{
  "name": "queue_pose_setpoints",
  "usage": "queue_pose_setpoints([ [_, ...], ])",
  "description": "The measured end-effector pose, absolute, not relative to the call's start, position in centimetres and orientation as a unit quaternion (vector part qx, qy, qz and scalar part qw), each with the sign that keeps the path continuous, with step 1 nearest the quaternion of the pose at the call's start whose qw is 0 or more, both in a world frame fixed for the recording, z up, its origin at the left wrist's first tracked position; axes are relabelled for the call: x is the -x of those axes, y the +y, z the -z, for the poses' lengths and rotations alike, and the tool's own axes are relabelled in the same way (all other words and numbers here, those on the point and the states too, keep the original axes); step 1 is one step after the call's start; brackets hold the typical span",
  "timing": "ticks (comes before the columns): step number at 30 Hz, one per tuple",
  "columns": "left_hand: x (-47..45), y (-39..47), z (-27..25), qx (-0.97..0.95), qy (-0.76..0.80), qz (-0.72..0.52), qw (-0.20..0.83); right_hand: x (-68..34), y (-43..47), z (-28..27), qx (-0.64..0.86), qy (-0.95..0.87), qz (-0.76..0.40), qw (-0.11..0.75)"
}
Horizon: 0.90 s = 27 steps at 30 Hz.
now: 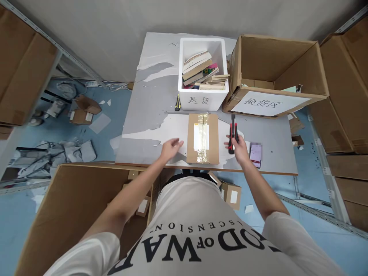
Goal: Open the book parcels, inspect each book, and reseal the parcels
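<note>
A taped cardboard box (203,138) lies near a table's (273,138) front edge.
The left hand (170,149) is empty, fingers loosely curled, just beside the box; the right hand (240,149) grips a red-and-black cutter (231,138) near the box's other side.

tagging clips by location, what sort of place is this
Probably a parcel returns room: a taped box lies on the worktable, and Chinese handwriting marks the white bin of books "returns" and the open carton "exchange area".

Left hand (170,150) curls loosely, right hand (240,150) grips.
</note>
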<state>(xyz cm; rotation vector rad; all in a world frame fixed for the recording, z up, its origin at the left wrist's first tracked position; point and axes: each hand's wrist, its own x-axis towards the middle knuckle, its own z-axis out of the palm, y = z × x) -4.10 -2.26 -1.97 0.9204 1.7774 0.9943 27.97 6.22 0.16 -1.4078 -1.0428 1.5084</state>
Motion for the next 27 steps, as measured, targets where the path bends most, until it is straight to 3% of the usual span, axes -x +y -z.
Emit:
queue_pose_setpoints([
  [4,6.4,7.4,2.3,-0.404,0.652,-0.450,0.457,-28.3,-3.0,0.8,0.564,-0.299,-0.634,0.436],
  [9,5.6,13.8,2.3,-0.383,0.599,-0.392,0.583,-25.7,-8.4,1.2,0.544,-0.164,-0.669,0.478],
  [21,4.5,13.7,2.2,-0.349,0.606,-0.427,0.573,-24.3,-8.9,2.0,0.541,-0.143,-0.666,0.493],
  [27,5.9,9.5,1.3,-0.319,0.632,-0.503,0.496,-27.9,-1.4,1.2,0.540,-0.239,-0.651,0.477],
])
